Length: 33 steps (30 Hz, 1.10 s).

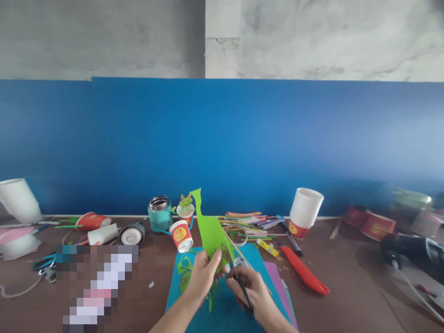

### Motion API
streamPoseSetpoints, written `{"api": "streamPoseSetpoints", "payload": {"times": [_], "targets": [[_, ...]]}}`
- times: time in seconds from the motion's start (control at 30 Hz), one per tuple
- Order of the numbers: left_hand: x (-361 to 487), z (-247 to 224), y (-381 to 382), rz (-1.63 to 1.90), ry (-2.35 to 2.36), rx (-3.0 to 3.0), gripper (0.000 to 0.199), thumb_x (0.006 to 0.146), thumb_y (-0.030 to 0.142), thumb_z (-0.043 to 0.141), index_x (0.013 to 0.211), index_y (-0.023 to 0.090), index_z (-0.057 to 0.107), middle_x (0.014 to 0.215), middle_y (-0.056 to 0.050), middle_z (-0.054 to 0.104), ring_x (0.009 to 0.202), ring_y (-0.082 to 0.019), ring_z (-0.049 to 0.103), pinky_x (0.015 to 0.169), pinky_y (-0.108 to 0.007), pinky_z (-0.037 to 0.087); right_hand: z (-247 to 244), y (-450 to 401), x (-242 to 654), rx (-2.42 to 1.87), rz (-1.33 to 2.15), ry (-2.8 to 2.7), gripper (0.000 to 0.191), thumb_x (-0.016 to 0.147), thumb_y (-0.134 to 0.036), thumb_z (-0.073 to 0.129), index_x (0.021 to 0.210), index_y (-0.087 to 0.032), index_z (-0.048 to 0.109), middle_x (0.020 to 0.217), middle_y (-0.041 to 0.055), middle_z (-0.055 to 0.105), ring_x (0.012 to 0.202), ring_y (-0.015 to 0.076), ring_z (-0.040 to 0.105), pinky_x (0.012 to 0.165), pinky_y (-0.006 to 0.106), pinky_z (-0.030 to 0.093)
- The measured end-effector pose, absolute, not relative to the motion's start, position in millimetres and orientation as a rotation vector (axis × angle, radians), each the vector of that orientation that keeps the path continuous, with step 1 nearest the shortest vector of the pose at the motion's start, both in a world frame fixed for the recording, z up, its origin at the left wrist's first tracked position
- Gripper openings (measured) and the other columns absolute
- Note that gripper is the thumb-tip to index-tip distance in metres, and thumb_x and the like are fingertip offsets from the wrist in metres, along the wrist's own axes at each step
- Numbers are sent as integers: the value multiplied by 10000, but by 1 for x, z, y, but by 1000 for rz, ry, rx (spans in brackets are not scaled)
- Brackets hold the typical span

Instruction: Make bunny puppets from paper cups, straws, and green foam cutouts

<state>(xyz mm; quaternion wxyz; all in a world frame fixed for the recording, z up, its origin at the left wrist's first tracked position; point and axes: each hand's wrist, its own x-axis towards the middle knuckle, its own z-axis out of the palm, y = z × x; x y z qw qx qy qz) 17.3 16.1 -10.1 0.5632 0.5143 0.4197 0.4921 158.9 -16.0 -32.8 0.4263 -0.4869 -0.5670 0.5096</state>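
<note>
My left hand (204,273) pinches a sheet of bright green paper (210,231) that stands up with an irregular cut outline. Dark-handled scissors (239,277) are gripped in my right hand (253,289), their blades up against the paper's right edge. Some brown drawn lines show on the green paper near the blades. Below both hands lies a blue sheet (229,312) with green paper scraps (185,263) on its left part. Behind my left hand, a red and white paper cup (181,237) tilts forward, and another cup behind it carries a green cut-out face (185,201).
A teal metal jar (160,215) stands at the back. Colored sticks (256,223) lie in a heap behind the blue sheet. To the right are a yellow glue stick (267,248), a red-handled tool (305,270) and stacked paper cups (305,210). A blue partition (243,138) closes off the back.
</note>
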Motion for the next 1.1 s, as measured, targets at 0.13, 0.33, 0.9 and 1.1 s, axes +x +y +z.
{"api": "streamPoseSetpoints", "payload": {"times": [0.13,0.33,0.9,1.1], "targets": [[19,-9,14,1119,1019,1252,373,770,526,559,705,158,540,497,29,549,430,-98,487,387,-191,315,-33,-18,158,-1130,1314,-1377,526,696,-601,647,965,-178,488,552,-67,500,400,62,431,358,161,351],[18,-9,13,1126,1034,1230,364,744,524,589,694,168,527,490,37,537,427,-100,485,398,-196,332,-30,-20,157,-1176,1306,-1356,554,701,-613,637,992,-198,413,507,-101,456,362,49,381,331,148,292],[13,-16,16,1086,994,1234,358,733,529,609,716,178,540,514,38,538,443,-104,486,420,-200,339,-28,-22,157,-1172,1333,-1290,638,671,-600,668,1076,-198,382,515,-100,477,381,63,423,343,156,334],[11,-12,16,1054,988,1232,346,738,526,600,710,187,536,519,39,538,455,-105,474,436,-203,344,-26,-21,157,-1217,1322,-1308,600,653,-579,691,1019,-198,404,462,-119,443,339,47,355,315,148,284]]}}
